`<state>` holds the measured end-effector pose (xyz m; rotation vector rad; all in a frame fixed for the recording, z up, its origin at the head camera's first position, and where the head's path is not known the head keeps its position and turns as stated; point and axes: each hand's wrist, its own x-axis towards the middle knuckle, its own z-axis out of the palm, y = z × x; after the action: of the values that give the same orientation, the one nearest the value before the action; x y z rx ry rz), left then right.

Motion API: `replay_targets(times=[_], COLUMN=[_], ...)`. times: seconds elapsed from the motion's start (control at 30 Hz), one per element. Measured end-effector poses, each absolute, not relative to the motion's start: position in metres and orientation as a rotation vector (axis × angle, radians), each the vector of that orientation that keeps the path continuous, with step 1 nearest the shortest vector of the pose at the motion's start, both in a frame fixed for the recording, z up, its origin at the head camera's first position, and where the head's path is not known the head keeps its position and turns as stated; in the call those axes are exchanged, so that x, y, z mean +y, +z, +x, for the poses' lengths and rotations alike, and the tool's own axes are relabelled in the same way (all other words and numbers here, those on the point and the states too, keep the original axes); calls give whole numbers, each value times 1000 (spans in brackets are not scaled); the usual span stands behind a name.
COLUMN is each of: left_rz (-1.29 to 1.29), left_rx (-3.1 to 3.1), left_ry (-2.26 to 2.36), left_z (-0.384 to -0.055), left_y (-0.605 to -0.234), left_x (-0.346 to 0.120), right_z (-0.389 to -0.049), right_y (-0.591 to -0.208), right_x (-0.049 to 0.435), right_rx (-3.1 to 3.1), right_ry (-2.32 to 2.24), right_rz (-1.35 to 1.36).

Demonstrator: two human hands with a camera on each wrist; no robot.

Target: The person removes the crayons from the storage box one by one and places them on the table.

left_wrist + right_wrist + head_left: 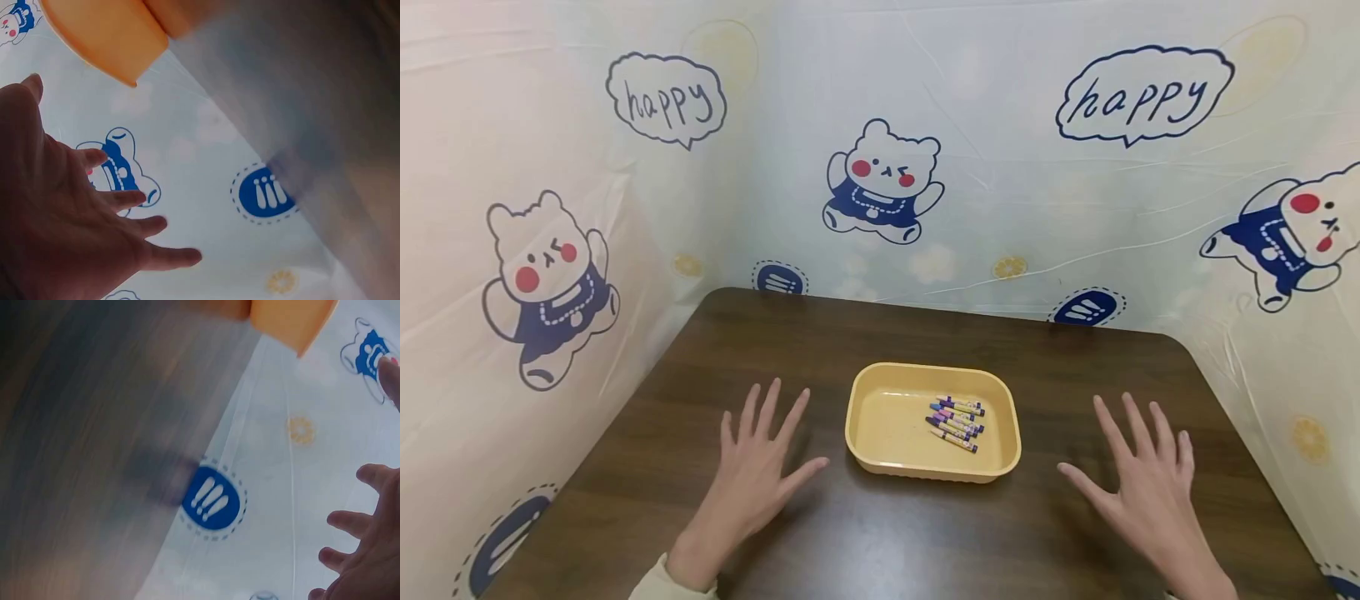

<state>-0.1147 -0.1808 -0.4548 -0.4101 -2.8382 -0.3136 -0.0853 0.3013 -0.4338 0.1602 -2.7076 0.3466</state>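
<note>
A yellow plastic tray (891, 437) sits on the table between the two hands. Several crayons (955, 423) with yellow and purple wrappers lie in a loose bunch on the right half of its floor. To the left of the tray is the left hand (758, 462), fingers spread, holding nothing. The right hand (1142, 483), spread likewise, is on the tray's right side and touches neither tray nor crayons. Both wrist views show spread fingers, with part of the tray (112, 37) at the top of the left one.
The dark wood table (880, 533) has rounded back corners. A pale curtain (1000, 183) printed with bears and the word "happy" encloses it at the back and both sides.
</note>
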Motion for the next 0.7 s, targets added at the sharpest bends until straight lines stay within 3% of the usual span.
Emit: replay_targets(times=[0.4, 0.7], left_rz=[-528, -574], left_rx=[-2896, -2930], left_ry=[-815, -1143], left_z=[-114, -133], left_y=[-445, -449], left_x=[-154, -142], right_z=[-107, -121], right_y=[-425, -420], right_x=[239, 201], right_rx=[-2622, -2773], right_ry=[561, 552], right_rz=[444, 558])
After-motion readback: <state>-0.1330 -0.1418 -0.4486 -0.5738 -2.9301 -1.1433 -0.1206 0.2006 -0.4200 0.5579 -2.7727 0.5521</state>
